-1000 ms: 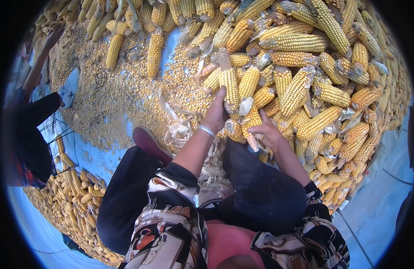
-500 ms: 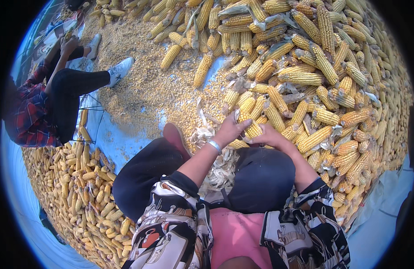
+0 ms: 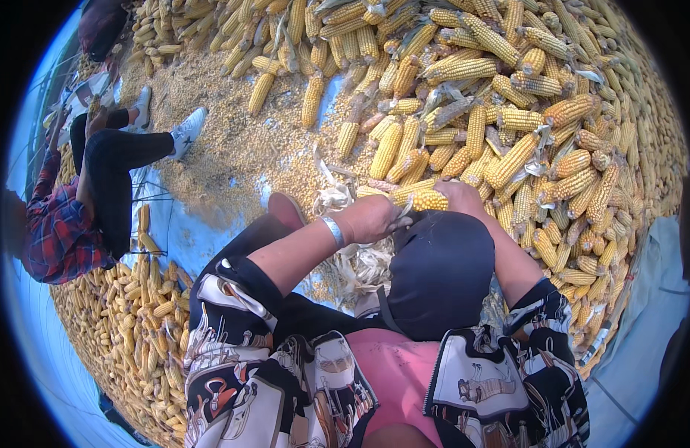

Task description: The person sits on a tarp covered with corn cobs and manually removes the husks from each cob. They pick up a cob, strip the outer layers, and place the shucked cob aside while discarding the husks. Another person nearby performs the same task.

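A yellow corn cob (image 3: 428,201) lies crosswise just above my raised knee, between my two hands. My right hand (image 3: 462,198) is closed round its right end. At the cob's left end is my left hand (image 3: 371,218), fingers bent together against a greyish, dry-looking bit; what they pinch is too small to make out. Loose pale husks (image 3: 363,265) lie between my legs, below my left hand. Just beyond my hands, bare cobs (image 3: 387,151) lie at the near edge of a large heap.
The corn heap (image 3: 524,119) rises ahead and to the right. Loose kernels (image 3: 225,142) cover a blue sheet (image 3: 184,231) ahead left. Another cob pile (image 3: 136,328) is at left. A co-worker in a plaid shirt (image 3: 57,243) sits at far left; another person's dark shape (image 3: 102,30) is beyond.
My left hand has moved left and down, off the cob's top to its left end. The cob has turned from upright to crosswise. My right hand has moved up slightly; the view has shifted.
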Tool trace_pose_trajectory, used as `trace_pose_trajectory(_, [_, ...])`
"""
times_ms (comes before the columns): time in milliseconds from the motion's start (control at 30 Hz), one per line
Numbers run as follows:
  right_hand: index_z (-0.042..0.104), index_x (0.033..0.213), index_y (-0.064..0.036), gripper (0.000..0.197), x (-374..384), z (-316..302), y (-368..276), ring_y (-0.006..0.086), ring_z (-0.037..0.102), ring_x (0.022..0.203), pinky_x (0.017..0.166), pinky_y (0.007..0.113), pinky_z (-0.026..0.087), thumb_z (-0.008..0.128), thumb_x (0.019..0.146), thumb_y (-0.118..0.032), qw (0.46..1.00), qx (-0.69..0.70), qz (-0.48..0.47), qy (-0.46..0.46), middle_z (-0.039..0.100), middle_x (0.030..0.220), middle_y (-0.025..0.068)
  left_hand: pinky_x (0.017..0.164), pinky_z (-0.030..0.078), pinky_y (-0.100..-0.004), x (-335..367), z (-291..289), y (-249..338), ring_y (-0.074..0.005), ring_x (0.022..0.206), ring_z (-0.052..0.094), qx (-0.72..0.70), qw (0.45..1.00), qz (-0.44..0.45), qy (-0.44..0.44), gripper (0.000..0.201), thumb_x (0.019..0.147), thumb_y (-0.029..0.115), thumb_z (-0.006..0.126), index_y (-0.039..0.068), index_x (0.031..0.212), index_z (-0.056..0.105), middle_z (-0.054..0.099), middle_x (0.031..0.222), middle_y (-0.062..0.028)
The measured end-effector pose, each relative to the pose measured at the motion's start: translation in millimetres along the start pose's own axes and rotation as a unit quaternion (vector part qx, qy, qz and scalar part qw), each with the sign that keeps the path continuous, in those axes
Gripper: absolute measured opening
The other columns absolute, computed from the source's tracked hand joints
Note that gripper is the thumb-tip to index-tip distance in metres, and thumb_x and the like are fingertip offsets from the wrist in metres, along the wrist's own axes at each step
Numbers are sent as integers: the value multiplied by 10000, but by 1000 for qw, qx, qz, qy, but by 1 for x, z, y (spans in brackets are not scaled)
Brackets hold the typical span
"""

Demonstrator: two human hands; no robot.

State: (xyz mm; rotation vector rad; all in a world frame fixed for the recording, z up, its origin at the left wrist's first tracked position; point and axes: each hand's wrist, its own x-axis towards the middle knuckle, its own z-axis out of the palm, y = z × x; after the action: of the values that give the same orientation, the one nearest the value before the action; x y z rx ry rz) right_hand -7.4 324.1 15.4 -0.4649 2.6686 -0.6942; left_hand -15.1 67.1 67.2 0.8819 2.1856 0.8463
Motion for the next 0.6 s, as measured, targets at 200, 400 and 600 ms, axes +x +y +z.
trace_pose_trajectory(200, [666, 1056, -34, 391, -34, 62, 72, 285, 677, 771, 740, 395, 539, 752, 702, -175, 942, 244, 213, 84, 685, 822, 140, 654, 482, -470, -53, 9, -15, -422, 667, 595, -50, 993, -18, -101, 385, 942, 367, 578, 4, 833, 645, 598, 679, -230])
trace_pose_trajectory(400, [599, 1166, -22, 390, -78, 105, 84, 197, 642, 858, 699, 343, 528, 705, 798, -94, 840, 470, 272, 0, 663, 938, 81, 887, 508, -421, -85, 18, -111, -368, 975, 647, 169, 929, -169, -282, 565, 731, 339, 780, 23, 1177, 637, 680, 1034, -205])
trace_pose_trajectory(600, [598, 1145, -21, 365, -20, 143, 66, 214, 588, 986, 899, 338, 459, 662, 786, -37, 560, 759, 320, 91, 619, 1063, 77, 1012, 443, -409, 53, 34, -161, -387, 1165, 574, 0, 970, -221, 101, 824, 741, 349, 793, -33, 1383, 443, 577, 1280, -256])
